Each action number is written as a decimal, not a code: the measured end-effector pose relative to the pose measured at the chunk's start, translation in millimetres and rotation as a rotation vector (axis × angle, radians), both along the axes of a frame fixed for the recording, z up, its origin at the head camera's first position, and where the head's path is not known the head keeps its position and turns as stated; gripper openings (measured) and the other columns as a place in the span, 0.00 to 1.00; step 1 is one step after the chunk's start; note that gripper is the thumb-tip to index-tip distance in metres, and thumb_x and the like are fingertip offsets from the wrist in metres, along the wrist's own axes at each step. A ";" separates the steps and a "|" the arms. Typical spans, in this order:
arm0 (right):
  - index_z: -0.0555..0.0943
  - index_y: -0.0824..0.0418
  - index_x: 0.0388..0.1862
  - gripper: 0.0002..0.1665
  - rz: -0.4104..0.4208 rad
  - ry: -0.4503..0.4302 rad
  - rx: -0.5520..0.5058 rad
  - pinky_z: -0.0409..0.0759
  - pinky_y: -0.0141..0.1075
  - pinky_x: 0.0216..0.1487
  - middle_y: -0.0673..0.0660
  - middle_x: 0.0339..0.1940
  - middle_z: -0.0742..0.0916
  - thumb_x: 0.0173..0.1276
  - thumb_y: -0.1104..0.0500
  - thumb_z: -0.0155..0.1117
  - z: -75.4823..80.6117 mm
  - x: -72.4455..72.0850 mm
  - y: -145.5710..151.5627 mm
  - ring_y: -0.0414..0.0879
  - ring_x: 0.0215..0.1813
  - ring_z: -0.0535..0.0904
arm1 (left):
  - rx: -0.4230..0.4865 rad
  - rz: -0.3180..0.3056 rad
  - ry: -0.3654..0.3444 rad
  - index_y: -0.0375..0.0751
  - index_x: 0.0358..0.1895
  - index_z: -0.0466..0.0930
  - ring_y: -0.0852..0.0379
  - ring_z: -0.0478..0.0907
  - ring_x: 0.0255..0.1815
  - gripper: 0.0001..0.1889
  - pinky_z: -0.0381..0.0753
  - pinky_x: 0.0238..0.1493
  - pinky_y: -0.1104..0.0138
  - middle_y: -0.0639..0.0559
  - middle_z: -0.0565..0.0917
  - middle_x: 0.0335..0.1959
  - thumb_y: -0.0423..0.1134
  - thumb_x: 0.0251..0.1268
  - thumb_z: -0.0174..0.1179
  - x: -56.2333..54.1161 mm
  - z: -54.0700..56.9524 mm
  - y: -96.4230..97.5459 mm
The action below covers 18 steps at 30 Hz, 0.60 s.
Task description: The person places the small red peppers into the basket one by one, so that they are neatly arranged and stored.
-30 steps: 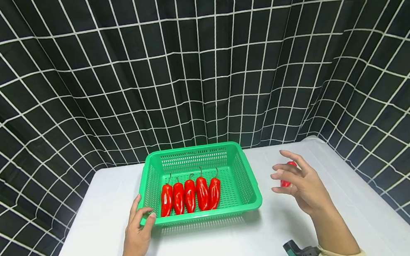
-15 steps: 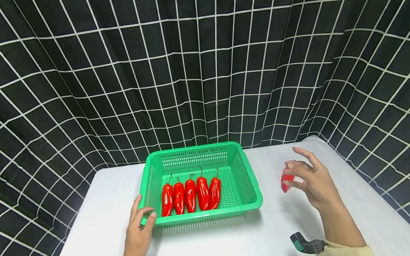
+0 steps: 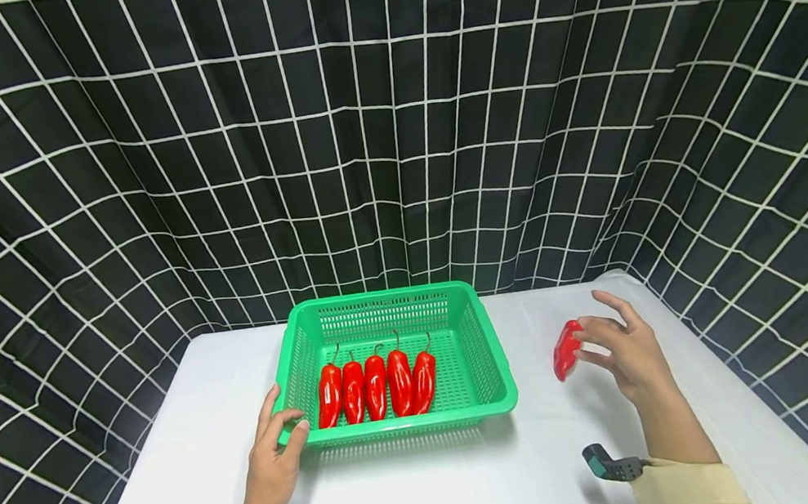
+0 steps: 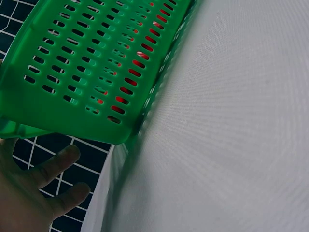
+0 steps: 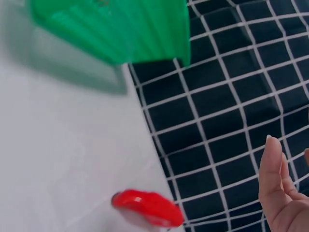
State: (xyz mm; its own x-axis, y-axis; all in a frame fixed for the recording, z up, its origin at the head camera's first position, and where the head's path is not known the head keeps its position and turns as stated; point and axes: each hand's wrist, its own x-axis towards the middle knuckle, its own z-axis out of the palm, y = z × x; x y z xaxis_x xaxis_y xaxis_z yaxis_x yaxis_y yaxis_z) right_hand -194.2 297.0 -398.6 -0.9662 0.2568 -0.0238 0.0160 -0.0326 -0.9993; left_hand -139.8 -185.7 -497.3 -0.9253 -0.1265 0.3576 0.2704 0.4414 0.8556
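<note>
My left hand [image 3: 272,461] holds the front left corner of a green plastic basket [image 3: 407,422]; the thumb lies at the front rim. In the left wrist view two spread fingers [image 4: 58,166] show beside the basket's end. Several red peppers [image 3: 376,386] with thin stems lie side by side inside, towards the left. To the right of the basket a single red pepper [image 3: 567,350] lies on the white table. My right hand [image 3: 629,351] hovers just right of that pepper, fingers loosely bent, holding nothing. The right wrist view shows a gap between this pepper [image 5: 149,207] and the hand [image 5: 280,193].
A white cloth [image 3: 429,492] covers the table. Dark curtain with a white grid [image 3: 392,138] rises behind and on both sides. A small black and green device [image 3: 611,464] is strapped at the right wrist, above a pale sleeve [image 3: 688,489].
My right hand has drawn off to the right, uncovering the lone pepper, which has tilted slightly and stays on the table. The left hand and basket have stayed put.
</note>
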 end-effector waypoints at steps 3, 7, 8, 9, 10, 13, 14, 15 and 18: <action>0.57 0.50 0.76 0.43 -0.028 -0.043 0.039 0.83 0.42 0.39 0.59 0.52 0.78 0.67 0.53 0.67 -4.8 -4.6 3.5 0.41 0.39 0.83 | -0.002 0.003 -0.004 0.39 0.47 0.79 0.41 0.51 0.73 0.08 0.61 0.60 0.44 0.53 0.55 0.75 0.38 0.71 0.56 -0.4 -1.0 -0.2; 0.56 0.48 0.77 0.42 -0.047 -0.091 0.061 0.82 0.42 0.40 0.65 0.61 0.73 0.68 0.53 0.64 -12.6 -10.5 7.4 0.39 0.38 0.82 | -0.004 0.009 -0.002 0.39 0.46 0.79 0.41 0.52 0.73 0.08 0.61 0.59 0.43 0.54 0.55 0.75 0.38 0.71 0.56 -1.0 -2.3 -0.3; 0.56 0.47 0.77 0.43 -0.052 -0.102 0.061 0.82 0.42 0.40 0.66 0.62 0.72 0.68 0.53 0.64 -14.7 -12.0 8.6 0.39 0.38 0.82 | -0.002 0.009 -0.002 0.39 0.46 0.79 0.41 0.52 0.73 0.08 0.60 0.59 0.43 0.54 0.55 0.75 0.38 0.71 0.56 -1.0 -2.3 -0.3; 0.56 0.47 0.77 0.43 -0.056 -0.113 0.059 0.82 0.42 0.40 0.66 0.63 0.71 0.68 0.53 0.64 -17.0 -13.5 9.9 0.39 0.39 0.82 | -0.001 0.008 -0.002 0.39 0.46 0.79 0.41 0.51 0.73 0.08 0.59 0.60 0.42 0.54 0.55 0.75 0.38 0.71 0.56 -0.9 -2.2 -0.3; 0.55 0.46 0.77 0.43 -0.062 -0.123 0.061 0.82 0.41 0.40 0.66 0.63 0.71 0.68 0.52 0.64 -19.1 -15.1 11.3 0.39 0.39 0.82 | 0.001 0.007 -0.002 0.39 0.46 0.79 0.41 0.51 0.73 0.08 0.58 0.61 0.41 0.54 0.55 0.75 0.38 0.71 0.56 -0.9 -2.1 -0.2; 0.56 0.45 0.77 0.44 -0.078 -0.147 0.065 0.82 0.40 0.39 0.65 0.64 0.71 0.67 0.51 0.65 -24.7 -19.4 15.3 0.42 0.43 0.83 | 0.005 0.004 -0.003 0.39 0.46 0.79 0.41 0.50 0.73 0.08 0.56 0.62 0.40 0.53 0.55 0.75 0.38 0.71 0.56 -0.6 -1.2 0.0; 0.56 0.45 0.77 0.44 -0.083 -0.154 0.069 0.82 0.40 0.39 0.65 0.64 0.71 0.67 0.50 0.65 -26.5 -20.9 16.5 0.44 0.45 0.82 | 0.005 0.004 -0.003 0.39 0.46 0.79 0.42 0.50 0.73 0.08 0.56 0.62 0.40 0.53 0.55 0.75 0.38 0.71 0.56 -0.5 -0.8 0.0; 0.56 0.45 0.77 0.44 -0.086 -0.158 0.075 0.82 0.40 0.39 0.65 0.64 0.71 0.67 0.50 0.66 -28.3 -22.4 17.7 0.46 0.47 0.82 | 0.005 0.003 -0.004 0.40 0.46 0.79 0.42 0.50 0.73 0.07 0.56 0.62 0.40 0.53 0.55 0.75 0.38 0.71 0.56 -0.4 -0.6 -0.1; 0.56 0.45 0.77 0.44 -0.099 -0.169 0.092 0.82 0.40 0.39 0.66 0.65 0.71 0.67 0.49 0.66 -33.0 -26.0 20.1 0.51 0.52 0.81 | 0.002 0.003 -0.007 0.40 0.46 0.79 0.42 0.50 0.73 0.08 0.56 0.62 0.40 0.54 0.55 0.75 0.38 0.71 0.56 -0.3 -0.4 -0.2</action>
